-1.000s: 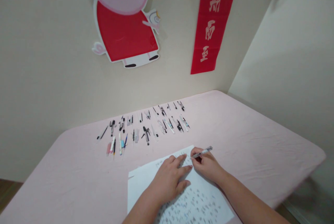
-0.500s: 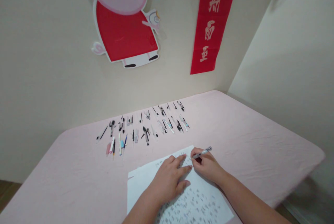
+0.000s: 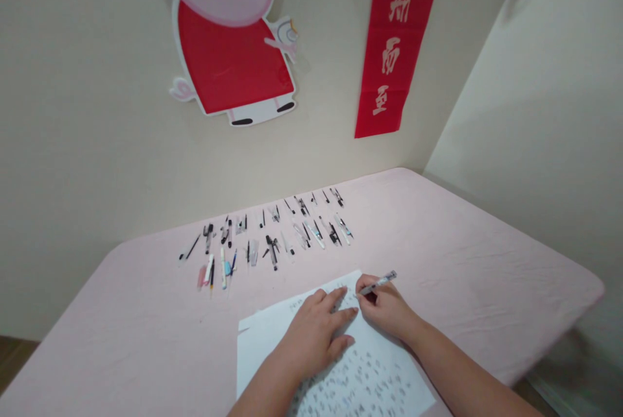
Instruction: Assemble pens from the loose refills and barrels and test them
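A white sheet of paper (image 3: 263,342) lies on the pink-covered table, its lower part filled with rows of small dark handwritten marks. My left hand (image 3: 318,333) rests flat on the sheet with its fingers spread. To the right of those fingertips, my right hand (image 3: 384,310) grips a pen (image 3: 384,279) with a clear barrel. The pen leans up to the right, and its tip is at the paper's upper right part, mostly hidden by the fingers.
Pens and pen parts (image 3: 272,251), many taken apart, lie in rows towards the back of the table (image 3: 487,261). Behind it, the wall carries a pink pig cutout (image 3: 233,67) and a red banner (image 3: 396,47) with pale characters.
Almost nothing differs. Both hands stay in place on the paper, and the pen has tilted very slightly in my right hand.
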A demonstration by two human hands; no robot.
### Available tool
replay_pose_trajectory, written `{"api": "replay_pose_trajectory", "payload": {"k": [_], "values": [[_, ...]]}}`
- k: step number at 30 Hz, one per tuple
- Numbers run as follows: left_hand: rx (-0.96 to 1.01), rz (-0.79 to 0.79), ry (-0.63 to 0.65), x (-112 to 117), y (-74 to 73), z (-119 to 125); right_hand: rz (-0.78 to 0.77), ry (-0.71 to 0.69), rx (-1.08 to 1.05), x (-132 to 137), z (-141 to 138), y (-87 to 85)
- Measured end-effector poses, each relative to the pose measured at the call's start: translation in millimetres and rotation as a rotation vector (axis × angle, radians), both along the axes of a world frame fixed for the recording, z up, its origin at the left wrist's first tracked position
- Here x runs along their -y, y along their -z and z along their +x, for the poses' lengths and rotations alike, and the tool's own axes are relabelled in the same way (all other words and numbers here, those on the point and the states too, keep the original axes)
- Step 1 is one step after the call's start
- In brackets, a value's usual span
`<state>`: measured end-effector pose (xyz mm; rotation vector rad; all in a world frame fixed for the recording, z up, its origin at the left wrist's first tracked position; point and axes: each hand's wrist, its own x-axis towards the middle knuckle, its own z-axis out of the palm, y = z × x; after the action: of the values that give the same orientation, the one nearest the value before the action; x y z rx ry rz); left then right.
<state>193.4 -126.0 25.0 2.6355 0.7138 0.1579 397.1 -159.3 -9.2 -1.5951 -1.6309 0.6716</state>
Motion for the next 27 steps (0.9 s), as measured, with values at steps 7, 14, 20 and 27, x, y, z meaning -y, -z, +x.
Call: {"api": "replay_pose_trajectory", "payload": {"k": [7,14,20,27], "values": [[-0.001,-0.005,0.008,-0.2,-1.8,-0.2,-0.01,0.081,-0.204,-4.8,0.7,-0.3],[0.041,-0.021,-0.012,0.8,-0.3,-1.3,0.018,0.049,-0.198,-5.3,2.1,-0.3],[0.181,-0.074,-0.068,-1.8,1.1,-2.6,0.178,0.006,-0.11,-8.3,2.4,4.5],[0.354,-0.162,-0.186,-7.6,12.3,-3.5,0.227,-0.116,-0.014,-3.1,-4.6,-3.7]]}}
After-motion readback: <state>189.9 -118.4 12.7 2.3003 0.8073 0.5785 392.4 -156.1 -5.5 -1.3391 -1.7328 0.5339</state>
